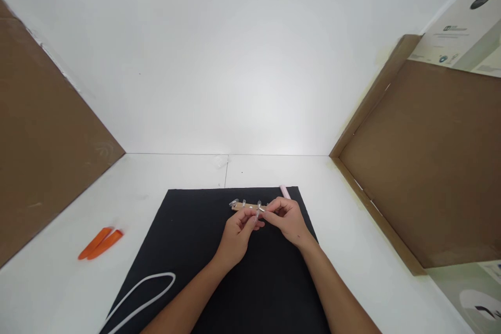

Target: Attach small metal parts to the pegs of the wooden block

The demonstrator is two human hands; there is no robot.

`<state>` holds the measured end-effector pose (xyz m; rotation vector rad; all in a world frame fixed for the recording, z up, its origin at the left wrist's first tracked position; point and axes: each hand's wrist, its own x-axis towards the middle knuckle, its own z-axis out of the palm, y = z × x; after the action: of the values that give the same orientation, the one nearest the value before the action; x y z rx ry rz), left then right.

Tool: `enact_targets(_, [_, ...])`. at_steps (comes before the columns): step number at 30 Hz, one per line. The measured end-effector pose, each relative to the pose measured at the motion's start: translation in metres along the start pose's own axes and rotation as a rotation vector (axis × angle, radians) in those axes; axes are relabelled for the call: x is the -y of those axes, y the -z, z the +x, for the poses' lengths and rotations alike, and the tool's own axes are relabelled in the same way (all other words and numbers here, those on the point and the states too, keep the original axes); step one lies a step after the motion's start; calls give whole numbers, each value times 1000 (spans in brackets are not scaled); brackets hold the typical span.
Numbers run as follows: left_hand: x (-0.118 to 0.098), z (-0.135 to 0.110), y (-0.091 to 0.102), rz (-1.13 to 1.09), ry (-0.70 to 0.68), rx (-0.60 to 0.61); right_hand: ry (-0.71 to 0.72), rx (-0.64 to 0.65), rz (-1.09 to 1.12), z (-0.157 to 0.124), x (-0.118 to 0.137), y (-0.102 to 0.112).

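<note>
Black mat [266, 292], far edge just beyond both hands [237, 235] [287, 219] pinching a clear piece [258, 212].

This looks like a makeshift tabletop booth set up for bench work, not a lived-in room. A white surface [176, 172] is boxed in by a white back wall [235, 62] and brown cardboard panels [430, 162], with a black mat [195, 219] laid on it.

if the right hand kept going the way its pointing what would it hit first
The right hand points left, so the first thing in line looks to be the small clear piece at its fingertips, with the left hand's fingers just beyond, though depth is hard to judge from this view.
</note>
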<state>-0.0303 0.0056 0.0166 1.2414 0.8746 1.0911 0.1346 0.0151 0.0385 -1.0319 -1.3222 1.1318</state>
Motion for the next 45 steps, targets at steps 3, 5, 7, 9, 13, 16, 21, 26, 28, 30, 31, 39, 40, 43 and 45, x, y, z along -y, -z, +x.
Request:
enact_targets(3, [0, 0, 0, 1, 5, 1, -40, -18, 0, 1, -1, 1])
enact_targets(5, [0, 0, 0, 3, 0, -2, -25, 26, -2, 1, 0, 3])
enact_targets(7, [-1, 0, 0, 8, -10, -7, 3, 115, 10, -1, 1, 5])
enact_targets(9, [-1, 0, 0, 10, -19, -16, 16, 192, 31, -2, 2, 5])
enact_targets(13, [0, 1, 0, -2, -9, -13, 12, 137, 3, -2, 2, 5])
enact_targets(16, [0, 1, 0, 0, 3, -5, -11, 44, -17, 0, 1, 4])
enact_targets(21, [1, 1, 1, 14, 5, -15, -38, 66, -20, 1, 4, 7])
enact_targets(26, [-1, 2, 1, 17, -10, -5, -10, 187, -14, -2, 6, 8])
enact_targets(28, [-1, 2, 1, 23, -11, -8, -13, 171, -8, -1, 4, 8])
enact_targets(30, [0, 2, 1, 32, -9, -8, -31, 120, -5, -1, 1, 7])
enact_targets(31, [1, 2, 2, 36, -8, -7, -46, 94, -1, 0, -1, 7])
enact_targets(39, [2, 2, 2, 34, -2, -8, -83, 123, -11, -1, 3, 10])
enact_targets(40, [1, 2, 2, 35, -6, -8, -75, 149, -14, -1, 5, 11])
enact_targets(43, [-1, 2, 1, 43, -19, -6, -39, 193, -25, -2, 8, 10])
enact_targets(45, [-1, 2, 2, 47, -20, -6, -31, 177, -39, -2, 7, 8])
